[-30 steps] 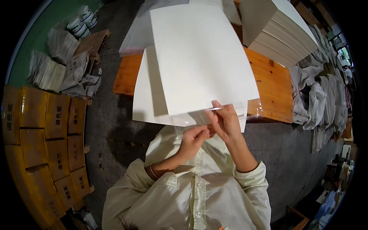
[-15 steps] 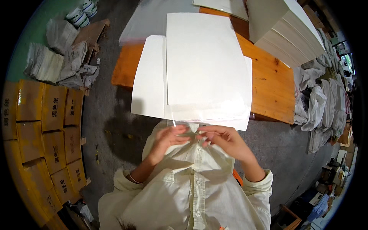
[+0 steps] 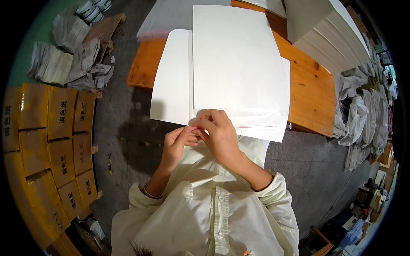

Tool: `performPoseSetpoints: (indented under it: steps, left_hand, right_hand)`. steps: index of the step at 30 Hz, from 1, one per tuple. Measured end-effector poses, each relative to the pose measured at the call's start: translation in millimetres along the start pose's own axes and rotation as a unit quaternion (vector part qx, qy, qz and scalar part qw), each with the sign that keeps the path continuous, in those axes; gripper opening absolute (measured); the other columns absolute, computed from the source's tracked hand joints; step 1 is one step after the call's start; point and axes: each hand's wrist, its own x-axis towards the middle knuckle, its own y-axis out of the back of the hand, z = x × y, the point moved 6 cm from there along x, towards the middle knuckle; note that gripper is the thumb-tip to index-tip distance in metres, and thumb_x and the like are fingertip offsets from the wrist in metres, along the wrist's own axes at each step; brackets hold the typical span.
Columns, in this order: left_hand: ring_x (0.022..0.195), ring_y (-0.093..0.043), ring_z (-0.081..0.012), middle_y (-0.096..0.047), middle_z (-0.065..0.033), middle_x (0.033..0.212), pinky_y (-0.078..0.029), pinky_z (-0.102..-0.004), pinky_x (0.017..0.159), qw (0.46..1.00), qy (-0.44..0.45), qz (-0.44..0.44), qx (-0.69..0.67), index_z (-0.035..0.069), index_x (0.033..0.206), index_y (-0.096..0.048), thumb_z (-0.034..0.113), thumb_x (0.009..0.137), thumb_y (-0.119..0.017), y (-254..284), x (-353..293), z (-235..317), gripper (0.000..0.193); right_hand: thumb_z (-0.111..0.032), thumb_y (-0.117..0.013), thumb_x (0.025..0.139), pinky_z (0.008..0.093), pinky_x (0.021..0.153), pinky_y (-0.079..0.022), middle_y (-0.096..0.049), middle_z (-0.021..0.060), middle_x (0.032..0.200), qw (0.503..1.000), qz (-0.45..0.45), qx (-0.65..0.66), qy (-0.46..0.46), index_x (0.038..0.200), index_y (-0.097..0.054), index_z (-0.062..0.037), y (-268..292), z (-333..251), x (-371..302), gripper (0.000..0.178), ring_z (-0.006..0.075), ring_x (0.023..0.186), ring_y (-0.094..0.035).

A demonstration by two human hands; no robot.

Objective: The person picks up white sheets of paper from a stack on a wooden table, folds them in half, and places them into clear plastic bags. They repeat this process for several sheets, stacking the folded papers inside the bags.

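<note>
A large white sheet (image 3: 232, 59) lies inside a clear plastic bag, whose open edge and flap (image 3: 252, 120) face me with a thin reddish strip along them. At the flap's left corner my left hand (image 3: 176, 144) and my right hand (image 3: 220, 134) meet, both closed with fingertips pinched together on the bag's edge. What exactly sits between the fingertips is too small to make out. Under the bag and to its left shows another white sheet (image 3: 171, 79); a white corner also sticks out at the right.
The sheets rest on an orange wooden table (image 3: 314, 100). At its far right stands a tall stack of white boards (image 3: 335, 45); clear plastic bags (image 3: 179, 17) lie at the back. Cardboard boxes (image 3: 62, 113) are piled on the left, wrapped bundles (image 3: 51, 64) behind them, and grey-white sacks (image 3: 358, 115) to the right.
My hands, apart before below the table edge, have moved up to the bag's left corner and come together, fingers pinched. The view has shifted slightly.
</note>
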Motion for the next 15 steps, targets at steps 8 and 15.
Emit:
performPoseSetpoints:
  steps: [8, 15]
  left_hand:
    - [0.079, -0.066, -0.0187, -0.066, -0.0130, 0.088, -0.051, -0.0265, 0.065, 0.999, -0.026, 0.016, 0.028, -0.007, 0.098, -0.062, 0.030, 0.097, -0.042, 0, -2, 6, 0.041]
    - [0.066, -0.063, -0.0148, -0.065, -0.0100, 0.078, -0.050, -0.0244, 0.057, 0.998, 0.059, 0.013, 0.017, -0.006, 0.089, -0.064, 0.022, 0.092, -0.050, 1, 10, 10, 0.032]
  right_hand:
    - [-0.005, -0.067, 0.064, 0.0342, 0.067, -0.044, -0.055, 0.0049, 0.087, 1.000, -0.010, -0.016, -0.011, 0.077, -0.062, -0.0064, 3, -6, -1, 0.014, 0.0233, 0.079, -0.052]
    - [-0.005, -0.063, 0.062, 0.0328, 0.068, -0.043, -0.055, 0.0060, 0.090, 0.999, -0.003, -0.044, 0.033, 0.079, -0.060, -0.0041, 0, -7, -3, 0.017, 0.0235, 0.083, -0.052]
